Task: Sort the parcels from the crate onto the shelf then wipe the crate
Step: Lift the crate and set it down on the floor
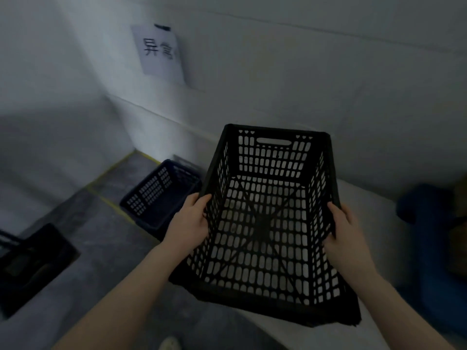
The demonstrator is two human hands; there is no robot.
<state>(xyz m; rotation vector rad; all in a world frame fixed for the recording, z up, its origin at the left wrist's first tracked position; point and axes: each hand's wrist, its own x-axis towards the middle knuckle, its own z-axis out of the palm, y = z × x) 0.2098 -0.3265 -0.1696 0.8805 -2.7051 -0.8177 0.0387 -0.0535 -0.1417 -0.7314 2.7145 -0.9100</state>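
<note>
Wall sheet (160, 53) — "异常", blurred.

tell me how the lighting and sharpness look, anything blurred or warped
Head view: dim, bluish light; the black perforated plastic crate, gripped by the left hand and right hand, is fairly sharp; the dark blue slotted crate on the floor and white paper wall sign look soft; wall seams bow.

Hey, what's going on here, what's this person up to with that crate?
A person holds a black crate in front of them, left grip and right grip curled over its two long sides. The black crate is empty, no parcels inside. A blue crate sits on the floor by the wall.
</note>
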